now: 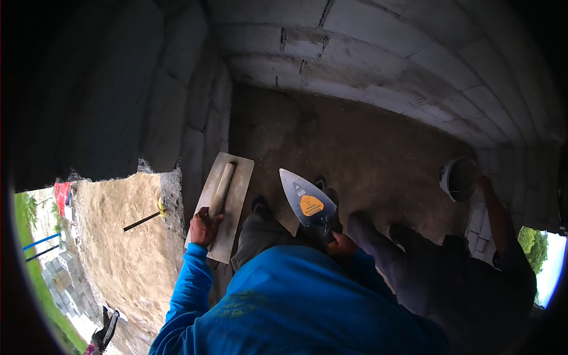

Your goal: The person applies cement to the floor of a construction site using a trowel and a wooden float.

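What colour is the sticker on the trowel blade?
Orange, on the grey metal trowel in the right hand; head view.

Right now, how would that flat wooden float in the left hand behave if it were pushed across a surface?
The float looks like a stiff flat board, so it probably slides rather than rolls. The left hand grips its long handle, so it likely steers easily. It seems fairly light, carried one-handed.

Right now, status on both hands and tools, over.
Left hand shut on the wooden plastering float. Right hand shut on the pointed steel trowel. Second person crouched close right, beside a bucket.
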`<state>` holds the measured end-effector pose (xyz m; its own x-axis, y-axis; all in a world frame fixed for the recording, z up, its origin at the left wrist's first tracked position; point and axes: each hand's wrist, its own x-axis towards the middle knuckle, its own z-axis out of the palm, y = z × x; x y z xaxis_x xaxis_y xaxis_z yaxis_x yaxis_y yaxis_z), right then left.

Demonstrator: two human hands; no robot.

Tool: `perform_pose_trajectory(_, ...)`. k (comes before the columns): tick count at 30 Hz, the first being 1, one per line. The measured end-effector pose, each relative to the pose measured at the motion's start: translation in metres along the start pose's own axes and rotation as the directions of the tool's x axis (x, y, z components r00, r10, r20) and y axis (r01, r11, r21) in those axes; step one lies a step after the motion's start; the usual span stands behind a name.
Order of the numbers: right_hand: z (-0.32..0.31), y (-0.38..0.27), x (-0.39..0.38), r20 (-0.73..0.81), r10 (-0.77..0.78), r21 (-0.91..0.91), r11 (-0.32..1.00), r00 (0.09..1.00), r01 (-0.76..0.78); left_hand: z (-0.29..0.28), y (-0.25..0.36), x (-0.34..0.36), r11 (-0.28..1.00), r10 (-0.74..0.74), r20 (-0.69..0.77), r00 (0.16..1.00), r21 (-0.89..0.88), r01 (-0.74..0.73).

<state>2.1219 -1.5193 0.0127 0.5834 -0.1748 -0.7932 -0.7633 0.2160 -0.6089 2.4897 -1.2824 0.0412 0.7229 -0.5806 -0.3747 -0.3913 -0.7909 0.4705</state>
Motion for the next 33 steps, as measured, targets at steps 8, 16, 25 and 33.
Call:
perform_pose_trajectory(8, -0.178, -0.096, 0.107, -0.309, -0.552, -0.46, 0.8, 0.775, 0.386, 0.033, 0.05, 0.034, 0.983, -0.183, -0.118, 0.976, 0.003, 0.184)
perform_pose_trajectory(16, -0.379, -0.211, 0.267, -0.105, -0.918, -0.906, 0.247, 0.383, 0.345, 0.098, 0.073, 0.149, 0.981, -0.191, -0.168, 0.967, -0.066, 0.182)
perform_pose_trajectory(25, -0.258, -0.057, 0.511, 0.035, -0.475, -0.79, 0.526, 0.879, 0.316, 0.294, -0.036, 0.324, 0.786, -0.564, -0.043, 0.825, 0.278, 0.552)
perform_pose_trajectory(33, -0.137, -0.008, 0.665, -0.039, -0.24, -0.861, 0.501, 0.97, 0.09, 0.396, -0.091, 0.376, 0.794, -0.509, -0.132, 0.851, 0.312, 0.523)
